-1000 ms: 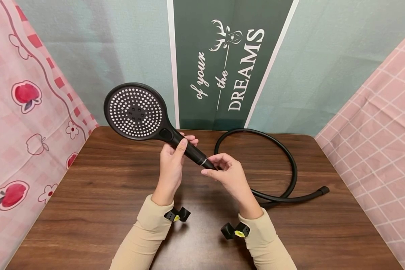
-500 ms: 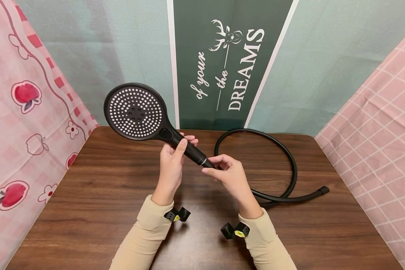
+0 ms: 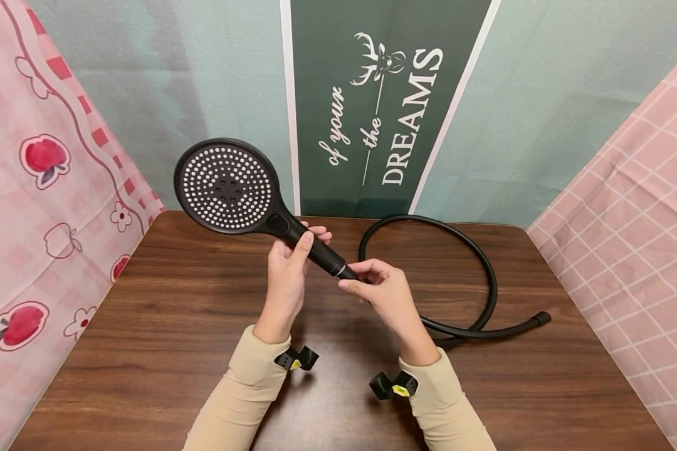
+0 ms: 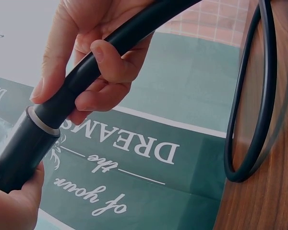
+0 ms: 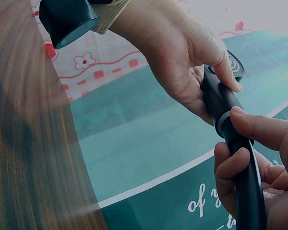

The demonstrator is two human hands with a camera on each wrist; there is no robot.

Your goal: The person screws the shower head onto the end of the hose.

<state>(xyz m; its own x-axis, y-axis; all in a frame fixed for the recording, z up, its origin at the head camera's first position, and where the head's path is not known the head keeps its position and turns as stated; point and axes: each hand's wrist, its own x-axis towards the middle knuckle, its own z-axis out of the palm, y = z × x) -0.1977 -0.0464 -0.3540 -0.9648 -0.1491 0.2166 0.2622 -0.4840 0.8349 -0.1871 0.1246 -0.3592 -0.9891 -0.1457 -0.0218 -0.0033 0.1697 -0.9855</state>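
Note:
A black handheld shower head (image 3: 227,188) with white nozzles is held tilted above the table, its face toward the head camera. My left hand (image 3: 286,275) grips its handle (image 3: 324,255), thumb along the front. At the handle's lower end, my right hand (image 3: 385,289) pinches the end fitting of a black shower hose (image 4: 57,108) between thumb and fingers. A thin pale ring (image 4: 42,120) shows at the joint between handle and fitting. In the right wrist view, the right fingers curl round the hose (image 5: 249,191) just below that joint.
Behind my right hand the hose loops over the wooden table (image 3: 192,351), its free end (image 3: 541,318) lying at the right. A green curtain with lettering (image 3: 395,113) hangs at the back. Pink cloths (image 3: 626,207) flank both sides.
My right thumb and fingers have shifted slightly round the hose fitting. The left hand and shower head stay in place.

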